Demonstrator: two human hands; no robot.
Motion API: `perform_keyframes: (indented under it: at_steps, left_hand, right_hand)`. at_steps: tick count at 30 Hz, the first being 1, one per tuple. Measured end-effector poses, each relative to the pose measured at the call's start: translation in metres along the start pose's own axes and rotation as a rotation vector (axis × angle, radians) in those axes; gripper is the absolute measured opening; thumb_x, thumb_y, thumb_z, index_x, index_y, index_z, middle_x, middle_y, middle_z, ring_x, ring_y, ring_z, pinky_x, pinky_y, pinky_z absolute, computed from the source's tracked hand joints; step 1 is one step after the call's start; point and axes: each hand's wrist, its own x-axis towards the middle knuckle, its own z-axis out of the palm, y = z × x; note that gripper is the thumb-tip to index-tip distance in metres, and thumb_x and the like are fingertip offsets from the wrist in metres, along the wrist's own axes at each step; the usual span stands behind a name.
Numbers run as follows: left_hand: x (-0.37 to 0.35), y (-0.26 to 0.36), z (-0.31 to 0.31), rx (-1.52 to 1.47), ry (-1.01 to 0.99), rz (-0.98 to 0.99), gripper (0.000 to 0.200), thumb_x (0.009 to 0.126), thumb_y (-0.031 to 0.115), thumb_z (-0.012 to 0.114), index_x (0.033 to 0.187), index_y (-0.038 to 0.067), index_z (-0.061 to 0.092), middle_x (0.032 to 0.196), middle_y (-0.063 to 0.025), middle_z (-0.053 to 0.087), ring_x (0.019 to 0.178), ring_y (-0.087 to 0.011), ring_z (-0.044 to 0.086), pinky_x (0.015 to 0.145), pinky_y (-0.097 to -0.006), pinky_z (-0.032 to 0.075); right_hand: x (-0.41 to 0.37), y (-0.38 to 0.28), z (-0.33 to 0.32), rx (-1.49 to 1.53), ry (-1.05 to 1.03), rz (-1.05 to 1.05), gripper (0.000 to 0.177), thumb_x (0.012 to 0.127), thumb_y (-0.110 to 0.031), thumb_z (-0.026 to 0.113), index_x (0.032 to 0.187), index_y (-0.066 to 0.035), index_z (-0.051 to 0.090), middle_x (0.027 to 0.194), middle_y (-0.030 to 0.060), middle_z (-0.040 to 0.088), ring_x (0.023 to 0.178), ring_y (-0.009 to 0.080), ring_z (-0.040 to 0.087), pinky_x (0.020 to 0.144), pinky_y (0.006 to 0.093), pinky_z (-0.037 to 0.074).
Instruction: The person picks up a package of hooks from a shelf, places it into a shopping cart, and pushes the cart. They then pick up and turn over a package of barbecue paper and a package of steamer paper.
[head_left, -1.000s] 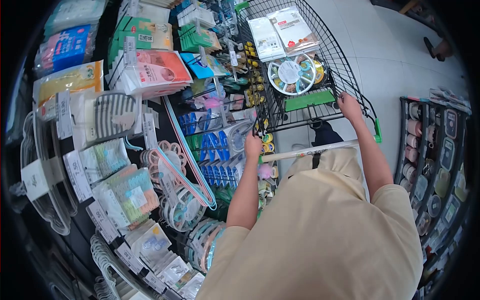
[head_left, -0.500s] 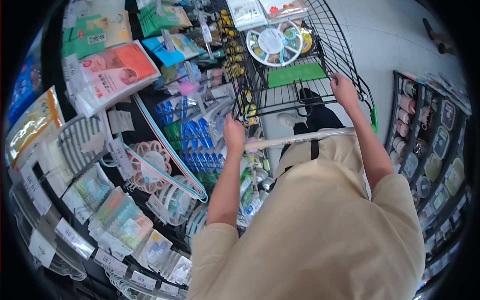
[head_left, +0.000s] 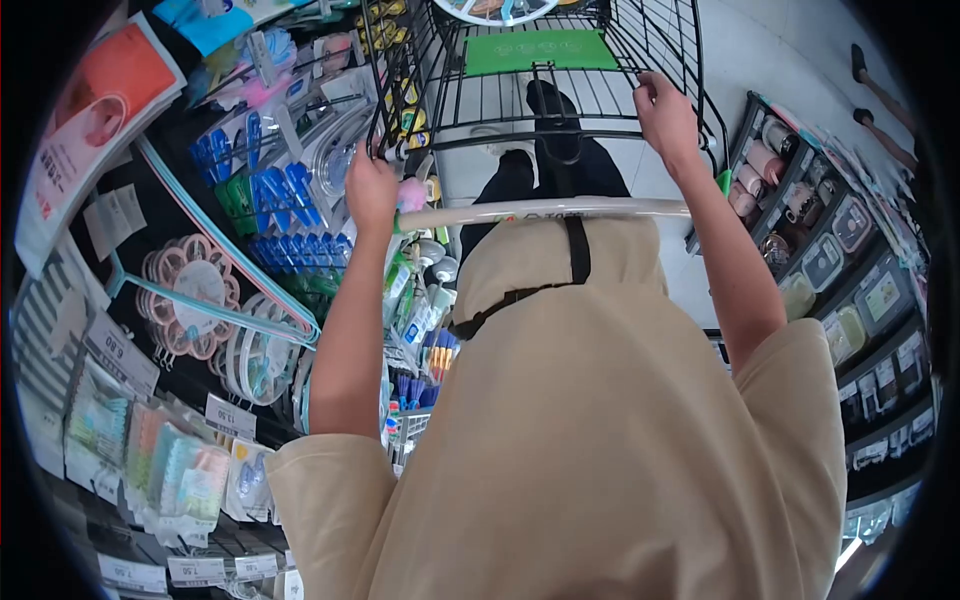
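Observation:
My left hand [head_left: 370, 192] is closed around the near left corner of a black wire shopping cart [head_left: 535, 133]. On the other side, my right hand [head_left: 666, 122] grips the cart's wire frame near its right corner, fingers curled. The pale push bar [head_left: 550, 209], with green ends, crosses in front of my waist, below both hands. A green plastic panel [head_left: 540, 50] sits on the cart's wires between them. At the top of the view, part of a round white hanger with clips [head_left: 495, 8] lies in the cart.
Close on my left stands a shelf with blue clothespins [head_left: 285, 195], pink flower-shaped hangers [head_left: 190, 298] and price tags [head_left: 122, 352]. To the right, a rack holds clear food containers [head_left: 823, 263] and pink cups [head_left: 765, 160]. A person's legs [head_left: 885, 95] show at the upper right.
The cart and both hands now appear lower-left to higher in view as the camera tilts. Less of the cart's load shows, and the left shelf has shifted leftward. Both hands keep their hold.

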Motion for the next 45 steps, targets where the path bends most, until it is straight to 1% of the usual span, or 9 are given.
perform_keyframes:
  at_steps: [6, 7, 11, 13, 20, 32, 37, 40, 45]
  left_hand:
    - [-0.001, 0.001, -0.003, -0.192, -0.049, -0.054, 0.029, 0.085, 0.002, 0.048, 0.111, -0.001, 0.06, 0.093, -0.0219, 0.067, 0.091, -0.0409, 0.065, 0.077, -0.0457, 0.049]
    - [-0.003, 0.008, -0.008, -0.249, -0.096, -0.12, 0.029, 0.084, 0.001, 0.049, 0.111, -0.001, 0.061, 0.092, -0.0211, 0.067, 0.089, -0.0387, 0.065, 0.077, -0.0448, 0.049]
    - [-0.003, 0.005, -0.005, -0.257, -0.082, -0.136, 0.029, 0.085, 0.001, 0.048, 0.11, -0.001, 0.061, 0.094, -0.0213, 0.067, 0.089, -0.0383, 0.065, 0.078, -0.0451, 0.049]
    - [-0.001, 0.002, -0.004, -0.17, -0.046, -0.051, 0.028, 0.085, 0.002, 0.048, 0.109, -0.001, 0.062, 0.097, -0.0219, 0.067, 0.092, -0.0391, 0.064, 0.079, -0.0461, 0.048]
    - [-0.003, 0.0, -0.002, -0.037, -0.02, -0.101, 0.024, 0.086, 0.007, 0.049, 0.105, 0.001, 0.062, 0.094, -0.0237, 0.064, 0.091, -0.0432, 0.06, 0.081, -0.051, 0.046]
    - [0.0, 0.009, -0.005, -0.055, -0.024, -0.078, 0.025, 0.086, 0.007, 0.049, 0.105, -0.002, 0.061, 0.093, -0.0283, 0.064, 0.091, -0.046, 0.06, 0.08, -0.0514, 0.046]
    - [0.002, 0.029, -0.013, -0.036, -0.018, -0.111, 0.026, 0.085, 0.004, 0.048, 0.107, 0.001, 0.062, 0.095, -0.0262, 0.066, 0.092, -0.0447, 0.061, 0.081, -0.0509, 0.047]
    - [0.009, 0.029, -0.012, 0.013, 0.041, -0.028, 0.026, 0.087, 0.003, 0.05, 0.109, 0.002, 0.063, 0.09, -0.024, 0.068, 0.088, -0.0415, 0.065, 0.076, -0.0494, 0.049]
    - [0.03, 0.036, -0.018, 0.069, 0.062, -0.08, 0.023, 0.085, 0.006, 0.053, 0.104, 0.004, 0.065, 0.091, -0.0267, 0.066, 0.09, -0.0454, 0.062, 0.076, -0.0535, 0.047]
  right_hand:
    - [-0.002, -0.001, 0.001, 0.015, -0.012, 0.04, 0.031, 0.088, -0.025, 0.053, 0.11, -0.008, 0.067, 0.093, 0.0146, 0.071, 0.087, 0.037, 0.067, 0.081, 0.0437, 0.052]
    - [-0.001, 0.002, 0.004, 0.02, 0.002, 0.012, 0.03, 0.088, -0.025, 0.053, 0.109, -0.007, 0.067, 0.094, 0.0138, 0.071, 0.087, 0.0368, 0.067, 0.081, 0.0436, 0.052]
    - [-0.001, -0.004, -0.002, -0.009, -0.055, 0.073, 0.03, 0.088, -0.024, 0.053, 0.109, -0.008, 0.067, 0.095, 0.016, 0.07, 0.088, 0.037, 0.067, 0.081, 0.0441, 0.052]
    - [-0.001, 0.001, 0.004, 0.013, -0.023, 0.05, 0.029, 0.088, -0.024, 0.053, 0.108, -0.008, 0.067, 0.095, 0.0166, 0.07, 0.088, 0.0373, 0.067, 0.081, 0.0444, 0.052]
    - [-0.003, 0.001, 0.006, 0.04, 0.027, 0.006, 0.028, 0.088, -0.021, 0.053, 0.106, -0.006, 0.067, 0.093, 0.019, 0.07, 0.087, 0.0388, 0.067, 0.079, 0.0453, 0.052]
    - [0.003, -0.009, -0.007, 0.021, 0.038, 0.017, 0.027, 0.089, -0.02, 0.051, 0.104, -0.005, 0.066, 0.092, 0.0211, 0.069, 0.086, 0.0393, 0.066, 0.078, 0.0479, 0.052]
    - [0.01, -0.015, -0.019, 0.051, 0.042, 0.043, 0.027, 0.089, -0.019, 0.051, 0.107, -0.005, 0.066, 0.091, 0.0229, 0.068, 0.084, 0.0413, 0.065, 0.079, 0.0498, 0.052]
    - [0.018, -0.012, -0.016, 0.062, 0.113, -0.014, 0.027, 0.088, -0.019, 0.051, 0.107, -0.005, 0.066, 0.089, 0.0231, 0.068, 0.083, 0.0412, 0.066, 0.078, 0.0498, 0.052]
    - [0.03, -0.021, -0.021, 0.059, 0.106, -0.014, 0.023, 0.088, -0.017, 0.052, 0.103, -0.005, 0.065, 0.086, 0.0211, 0.069, 0.081, 0.0399, 0.066, 0.076, 0.0496, 0.052]
